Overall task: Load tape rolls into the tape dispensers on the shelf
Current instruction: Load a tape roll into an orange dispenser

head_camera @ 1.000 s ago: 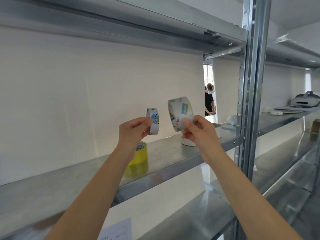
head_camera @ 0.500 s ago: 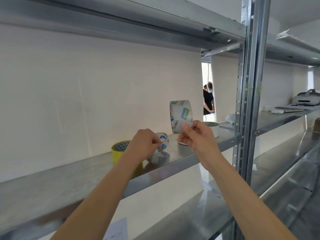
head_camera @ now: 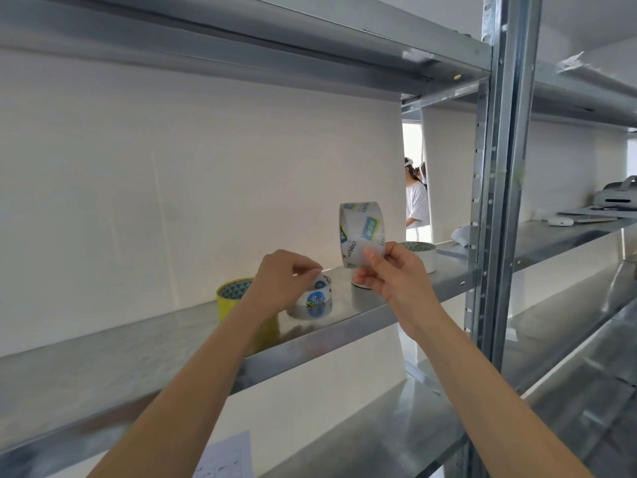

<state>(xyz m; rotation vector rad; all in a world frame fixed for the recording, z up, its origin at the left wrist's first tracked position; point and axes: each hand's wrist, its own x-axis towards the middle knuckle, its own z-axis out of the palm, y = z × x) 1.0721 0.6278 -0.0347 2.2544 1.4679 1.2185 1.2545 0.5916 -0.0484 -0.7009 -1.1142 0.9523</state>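
Metal shelf [head_camera: 138, 353]: right hand [head_camera: 396, 274] grips wide tape roll [head_camera: 362, 229] aloft; left hand [head_camera: 279, 281] pinches small tape roll [head_camera: 315, 300], best settled flat before release.

1. The shelf [head_camera: 362, 319] under both hands is bare grey metal, smooth and half-shiny; it gives a dull reflection of the rolls.
2. The wide tape roll [head_camera: 362, 229] pinched by the right hand [head_camera: 396, 274] is clear plastic film, glossy, with colour labels showing through.
3. The small tape roll [head_camera: 315, 300] held by the left hand [head_camera: 281, 281] is also clear glossy film, with blue print.
4. The yellow roll [head_camera: 229, 294] just behind the left wrist has shiny yellow film outside and a matt patterned core.
5. The white roll [head_camera: 425, 257] behind the right hand looks matt.
6. The post [head_camera: 499, 201] to the right of the right hand is shiny metal with punched holes.
7. The wall [head_camera: 172, 184] beyond both hands is matt white.
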